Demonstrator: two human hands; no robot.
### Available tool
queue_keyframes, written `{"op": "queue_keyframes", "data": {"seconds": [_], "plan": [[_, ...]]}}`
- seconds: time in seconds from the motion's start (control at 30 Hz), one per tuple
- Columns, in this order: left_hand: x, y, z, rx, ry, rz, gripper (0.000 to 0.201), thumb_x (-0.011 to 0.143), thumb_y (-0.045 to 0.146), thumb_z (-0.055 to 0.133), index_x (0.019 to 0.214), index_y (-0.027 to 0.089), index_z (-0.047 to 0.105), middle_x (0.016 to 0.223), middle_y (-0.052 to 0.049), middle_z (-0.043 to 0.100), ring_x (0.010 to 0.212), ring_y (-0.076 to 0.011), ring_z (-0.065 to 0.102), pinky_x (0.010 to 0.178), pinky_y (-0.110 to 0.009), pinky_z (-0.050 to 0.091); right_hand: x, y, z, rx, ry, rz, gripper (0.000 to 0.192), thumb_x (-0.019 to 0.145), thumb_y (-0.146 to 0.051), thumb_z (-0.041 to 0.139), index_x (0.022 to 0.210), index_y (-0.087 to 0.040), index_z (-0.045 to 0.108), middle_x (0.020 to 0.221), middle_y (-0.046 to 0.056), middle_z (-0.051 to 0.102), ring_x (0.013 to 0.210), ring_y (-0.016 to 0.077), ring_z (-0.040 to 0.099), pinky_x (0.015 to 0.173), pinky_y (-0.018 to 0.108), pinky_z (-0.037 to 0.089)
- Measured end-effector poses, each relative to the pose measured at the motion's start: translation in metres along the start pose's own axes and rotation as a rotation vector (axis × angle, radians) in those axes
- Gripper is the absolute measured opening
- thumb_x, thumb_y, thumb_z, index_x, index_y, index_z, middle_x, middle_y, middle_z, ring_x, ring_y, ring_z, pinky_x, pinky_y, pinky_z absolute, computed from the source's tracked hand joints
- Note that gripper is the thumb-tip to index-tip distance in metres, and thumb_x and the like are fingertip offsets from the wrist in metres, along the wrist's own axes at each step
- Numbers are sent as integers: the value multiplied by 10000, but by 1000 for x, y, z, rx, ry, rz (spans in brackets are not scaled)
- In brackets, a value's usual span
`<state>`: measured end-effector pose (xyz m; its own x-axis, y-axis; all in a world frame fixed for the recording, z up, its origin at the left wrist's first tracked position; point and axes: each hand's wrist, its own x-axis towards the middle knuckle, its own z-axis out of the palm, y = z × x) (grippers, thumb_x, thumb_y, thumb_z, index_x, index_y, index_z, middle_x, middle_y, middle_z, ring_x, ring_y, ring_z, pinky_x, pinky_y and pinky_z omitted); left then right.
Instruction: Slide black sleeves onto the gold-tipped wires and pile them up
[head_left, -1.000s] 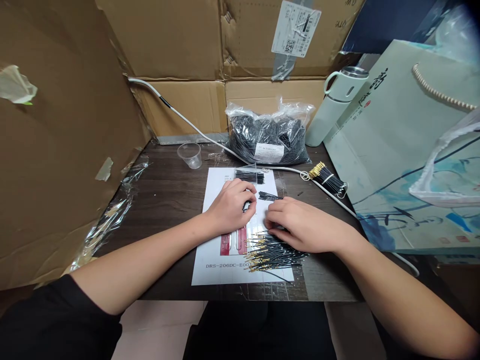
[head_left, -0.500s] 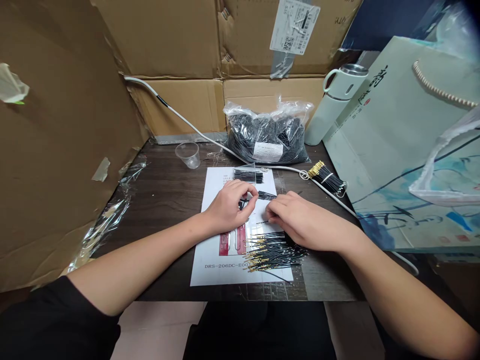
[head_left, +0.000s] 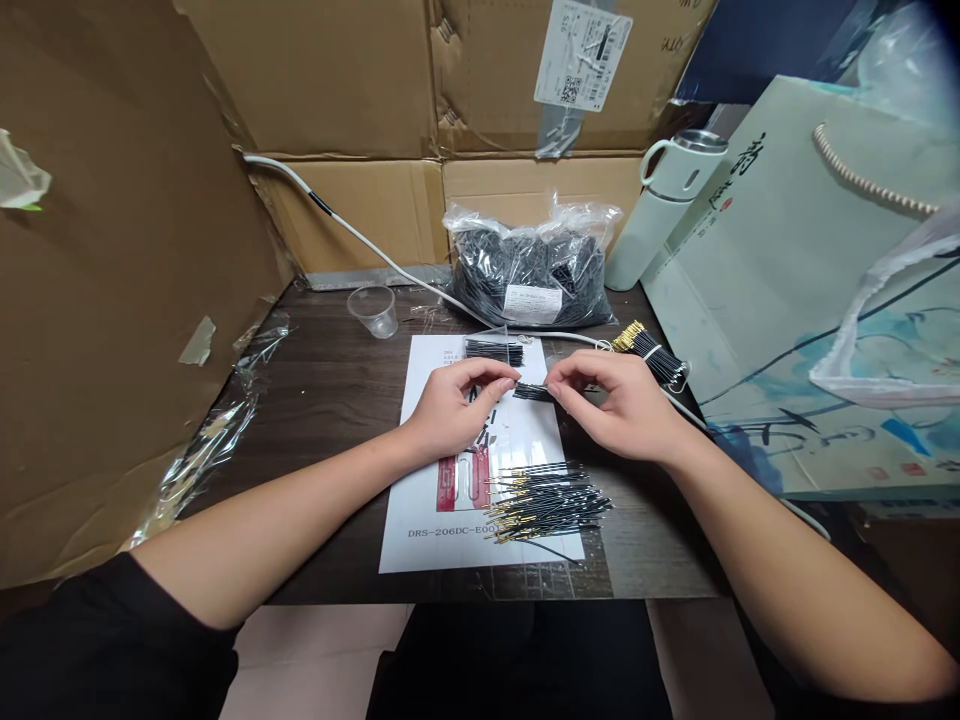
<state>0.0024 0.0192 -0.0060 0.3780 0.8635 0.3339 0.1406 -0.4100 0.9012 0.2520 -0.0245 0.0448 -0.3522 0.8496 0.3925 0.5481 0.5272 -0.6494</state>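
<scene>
Black wires with gold-coloured ends [head_left: 551, 503] lie piled partly over white paper [head_left: 411, 490] reading "DRS-206DC-E00", the code's end covered, on a dark tabletop [head_left: 322, 400], while the left hand [head_left: 452, 408] and right hand [head_left: 622, 402], fingertips drawn narrow, flank a small black bunch [head_left: 531, 391], though whether either holds anything cannot be told.
</scene>
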Motion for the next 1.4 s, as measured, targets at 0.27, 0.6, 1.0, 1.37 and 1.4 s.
{"op": "queue_keyframes", "data": {"seconds": [0.27,0.6,1.0,1.37,1.4], "plan": [[-2,-3,0,-10,-29,17,166,1016,307,762,1123,215,852,1103,-83,855,1017,-228,801,998,-428,656,0,1,3,-19,-1,-25,122,1047,-230,636,985,-216,740,901,47,763,789,203,679,746,357,522],[-1,6,-1,78,-65,109,130,1030,271,744,1089,224,850,1074,-70,853,993,-222,790,901,-396,634,0,0,1,-53,-25,-67,137,1065,-233,609,999,-214,728,892,58,720,784,215,641,753,380,514],[-3,8,0,85,-72,129,126,1022,256,751,1081,218,855,1043,-68,859,962,-222,799,878,-385,635,-2,3,10,-37,-63,-80,118,1080,-218,606,1033,-210,714,912,51,717,812,208,644,776,364,502],[-4,6,1,100,-20,122,129,939,232,816,1059,186,830,979,-56,838,797,-155,716,782,-310,592,0,3,10,-25,-5,-76,110,1076,-217,627,1015,-225,717,913,49,738,800,212,666,757,371,517],[-4,5,1,103,-20,124,111,945,230,811,1046,188,832,967,-51,837,794,-153,715,782,-308,588,0,3,10,-26,-1,-73,110,1077,-220,628,1015,-227,719,913,49,740,799,214,668,752,373,517]]}}
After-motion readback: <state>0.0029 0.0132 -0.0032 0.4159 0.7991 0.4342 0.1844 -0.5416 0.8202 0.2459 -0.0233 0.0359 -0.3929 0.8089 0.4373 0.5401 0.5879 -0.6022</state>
